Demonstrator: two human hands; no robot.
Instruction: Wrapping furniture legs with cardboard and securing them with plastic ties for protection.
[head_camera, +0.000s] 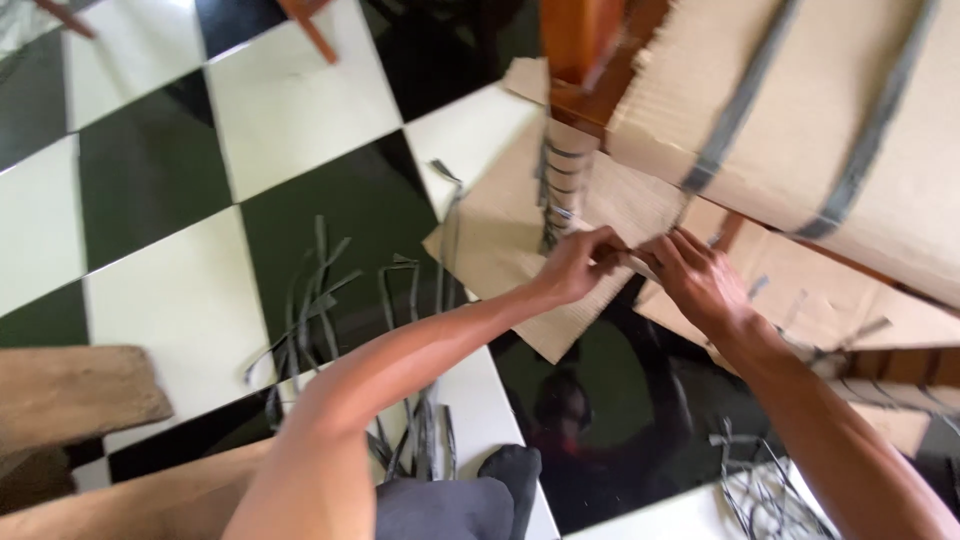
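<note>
Motion blur softens the whole head view, so the fingertips of both hands run together where they meet and it is hard to make out exactly what lies between them. The left hand (578, 265) has its grip closed, thumb and fingers pinched together on the edge of a flat cardboard piece (505, 235) that lies on the checkered floor (160, 300); the right hand (700, 282), just beside it and almost touching, has its fingers curled down onto the same edge, though whether that grip is clamped on it I cannot tell. The cardboard piece spreads away from the left grip toward the far left, its long axis running diagonally from near the person out toward the top of the view. Several dark strips are wound around its narrow upper end (560, 190), their number lost in blur. Beyond the right grip a larger cardboard sheet (830, 110) is cut off by the top and right edges; two dark bands cross it. One orange wooden post (578, 45) rises just above both hands. Loose dark strips (310, 300) lie scattered on the floor to the near left of the left grip, too many and too tangled to count, and another tangle (760, 485) sits under the right forearm.
</note>
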